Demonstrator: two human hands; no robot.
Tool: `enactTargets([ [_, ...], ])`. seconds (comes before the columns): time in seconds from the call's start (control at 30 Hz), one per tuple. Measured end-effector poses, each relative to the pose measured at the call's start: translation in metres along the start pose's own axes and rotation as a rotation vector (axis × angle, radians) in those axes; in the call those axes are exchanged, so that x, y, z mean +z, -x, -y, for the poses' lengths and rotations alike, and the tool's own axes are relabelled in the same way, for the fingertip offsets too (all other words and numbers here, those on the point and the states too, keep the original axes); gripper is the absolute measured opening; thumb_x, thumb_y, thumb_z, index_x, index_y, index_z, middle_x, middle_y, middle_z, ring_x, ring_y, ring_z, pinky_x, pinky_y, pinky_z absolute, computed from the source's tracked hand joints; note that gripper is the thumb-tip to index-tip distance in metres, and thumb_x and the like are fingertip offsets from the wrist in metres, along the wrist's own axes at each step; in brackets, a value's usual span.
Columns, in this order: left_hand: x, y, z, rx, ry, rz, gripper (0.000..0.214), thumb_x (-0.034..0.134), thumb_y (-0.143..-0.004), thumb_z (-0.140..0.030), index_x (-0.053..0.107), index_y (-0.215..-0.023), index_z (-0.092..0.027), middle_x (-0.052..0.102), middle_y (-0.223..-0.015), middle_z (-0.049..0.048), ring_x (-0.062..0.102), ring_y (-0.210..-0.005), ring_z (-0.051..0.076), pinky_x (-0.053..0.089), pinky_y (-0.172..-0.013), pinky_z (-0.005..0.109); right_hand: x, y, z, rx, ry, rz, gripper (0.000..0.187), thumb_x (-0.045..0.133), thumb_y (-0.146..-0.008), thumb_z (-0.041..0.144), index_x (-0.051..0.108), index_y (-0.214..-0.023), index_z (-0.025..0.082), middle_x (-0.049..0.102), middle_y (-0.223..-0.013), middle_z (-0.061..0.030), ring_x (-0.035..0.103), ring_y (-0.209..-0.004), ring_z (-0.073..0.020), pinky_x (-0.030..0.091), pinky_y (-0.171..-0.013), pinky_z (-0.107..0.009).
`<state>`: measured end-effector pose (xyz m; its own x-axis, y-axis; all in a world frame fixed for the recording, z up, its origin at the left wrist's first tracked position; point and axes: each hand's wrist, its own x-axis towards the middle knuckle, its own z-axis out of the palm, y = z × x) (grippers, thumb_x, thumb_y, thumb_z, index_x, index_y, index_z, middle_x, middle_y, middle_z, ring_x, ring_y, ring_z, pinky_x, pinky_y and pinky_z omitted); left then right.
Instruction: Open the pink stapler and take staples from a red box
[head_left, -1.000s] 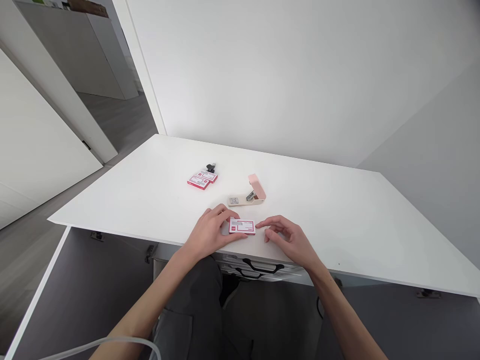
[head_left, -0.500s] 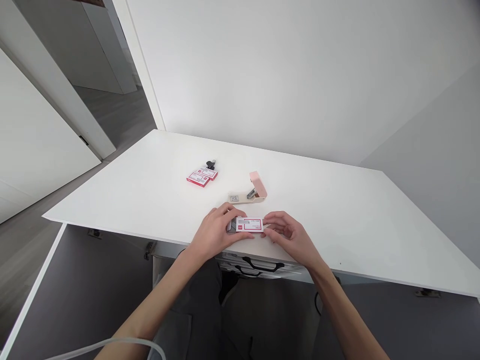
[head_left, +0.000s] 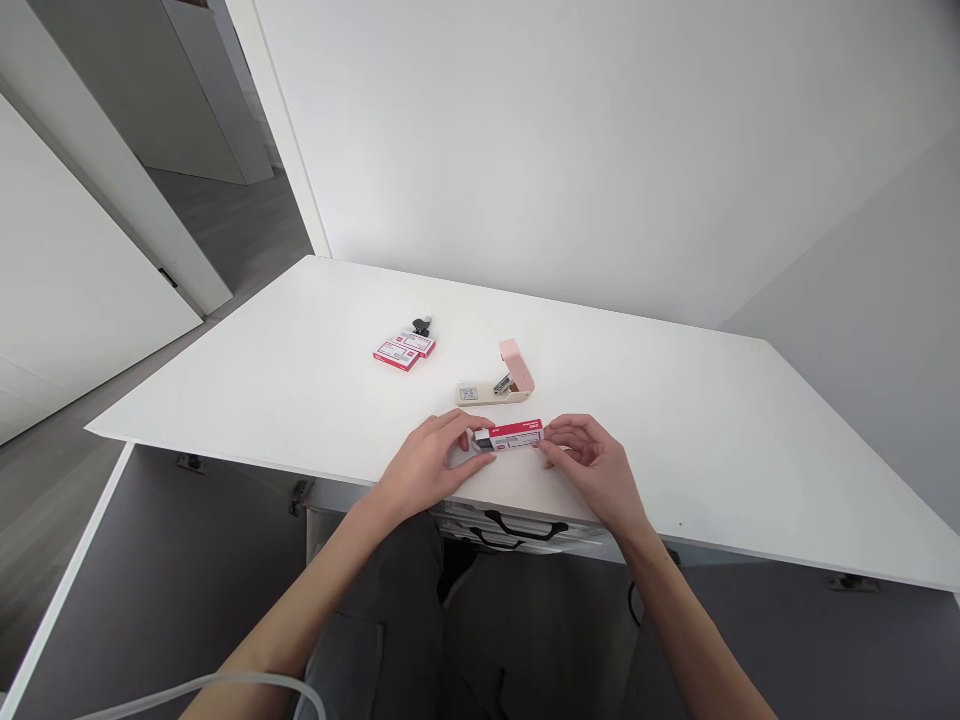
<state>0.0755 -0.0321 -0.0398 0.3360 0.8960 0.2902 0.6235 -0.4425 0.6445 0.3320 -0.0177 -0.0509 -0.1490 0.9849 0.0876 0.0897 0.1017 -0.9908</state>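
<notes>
Both hands, left hand (head_left: 427,462) and right hand (head_left: 592,465), grip the staple box (head_left: 514,437) just before the open stapler (head_left: 495,382), sliding it apart; next calls for lifting out staples.

Bright, even light, soft shadows; wide-angle bending at edges.

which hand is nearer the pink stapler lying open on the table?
Right, narrowly. The right hand sits just in front of the pink stapler, slightly to its right; the left hand is in front and further left. Both hold the red staple box.
</notes>
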Motion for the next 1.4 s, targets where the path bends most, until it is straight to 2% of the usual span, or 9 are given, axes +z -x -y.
enactTargets([
  [0.23,0.001,0.0004,0.0022,-0.023,0.011,-0.012,0.027,0.058,-0.1,-0.032,0.067,-0.125,-0.027,0.073,-0.102,0.0012,0.067,-0.093,0.019,0.052,-0.093,0.036,0.0001,0.0024,0.0006,-0.062,0.027,-0.085,0.028,0.081,-0.086,0.046,0.069,-0.101,0.026,0.072,-0.106,-0.0059,0.069,-0.108,-0.0252,0.067,-0.085,-0.041],
  [0.43,0.0014,-0.0005,0.0015,0.006,0.008,-0.024,0.026,0.052,-0.101,-0.027,0.069,-0.121,-0.026,0.075,-0.108,0.0031,0.067,-0.093,0.02,0.054,-0.09,0.037,0.0004,0.0056,0.0024,-0.119,0.066,-0.1,0.02,0.078,-0.089,0.044,0.073,-0.097,0.027,0.072,-0.106,-0.0061,0.068,-0.1,-0.0245,0.067,-0.088,-0.047],
  [0.63,0.0029,-0.002,0.0041,0.072,0.0,-0.056,0.029,0.05,-0.102,-0.022,0.07,-0.122,-0.026,0.075,-0.118,0.0042,0.067,-0.105,0.022,0.054,-0.093,0.039,-0.0011,0.0064,0.0038,-0.261,0.141,-0.056,0.009,0.071,-0.095,0.035,0.076,-0.091,0.03,0.073,-0.102,-0.0055,0.067,-0.101,-0.0244,0.063,-0.083,-0.042],
  [0.77,0.0041,-0.0028,0.0045,0.085,-0.01,-0.082,0.028,0.051,-0.103,-0.023,0.071,-0.122,-0.025,0.076,-0.118,0.0043,0.066,-0.107,0.023,0.054,-0.095,0.041,-0.0015,0.0063,0.0034,-0.261,0.167,-0.061,0.009,0.069,-0.095,0.031,0.076,-0.09,0.03,0.072,-0.101,-0.0048,0.067,-0.101,-0.0233,0.061,-0.083,-0.04],
  [0.93,0.0053,-0.0026,0.0062,0.1,-0.02,-0.082,0.028,0.049,-0.105,-0.024,0.071,-0.123,-0.025,0.076,-0.121,0.0039,0.066,-0.111,0.023,0.053,-0.098,0.042,-0.0002,0.0061,0.0045,-0.238,0.174,-0.087,0.008,0.07,-0.094,0.035,0.075,-0.091,0.029,0.073,-0.107,-0.0058,0.067,-0.107,-0.0249,0.061,-0.084,-0.04],
  [1.17,0.0057,-0.0028,0.0059,0.091,-0.022,-0.081,0.03,0.048,-0.106,-0.027,0.072,-0.124,-0.026,0.077,-0.118,0.0049,0.066,-0.109,0.024,0.053,-0.097,0.043,0.0002,0.0056,0.0049,-0.144,0.155,-0.081,0.02,0.07,-0.094,0.046,0.075,-0.101,0.028,0.074,-0.121,-0.008,0.066,-0.118,-0.0293,0.063,-0.088,-0.045],
  [1.27,0.0062,-0.0017,0.0065,0.041,-0.029,-0.06,0.033,0.047,-0.105,-0.026,0.072,-0.127,-0.026,0.077,-0.111,0.0059,0.066,-0.106,0.024,0.053,-0.094,0.042,-0.0003,0.0062,0.0032,-0.104,0.171,-0.063,0.029,0.071,-0.094,0.047,0.074,-0.117,0.03,0.072,-0.131,-0.0072,0.068,-0.115,-0.0297,0.063,-0.091,-0.05],
  [1.4,0.0064,0.0002,0.0076,-0.057,-0.046,-0.04,0.037,0.047,-0.104,-0.026,0.069,-0.133,-0.028,0.072,-0.11,0.0079,0.066,-0.105,0.024,0.054,-0.09,0.039,-0.0003,0.0067,0.0013,-0.14,0.176,0.019,0.038,0.068,-0.096,0.046,0.068,-0.133,0.034,0.066,-0.143,-0.0048,0.064,-0.126,-0.0305,0.062,-0.095,-0.051],
])
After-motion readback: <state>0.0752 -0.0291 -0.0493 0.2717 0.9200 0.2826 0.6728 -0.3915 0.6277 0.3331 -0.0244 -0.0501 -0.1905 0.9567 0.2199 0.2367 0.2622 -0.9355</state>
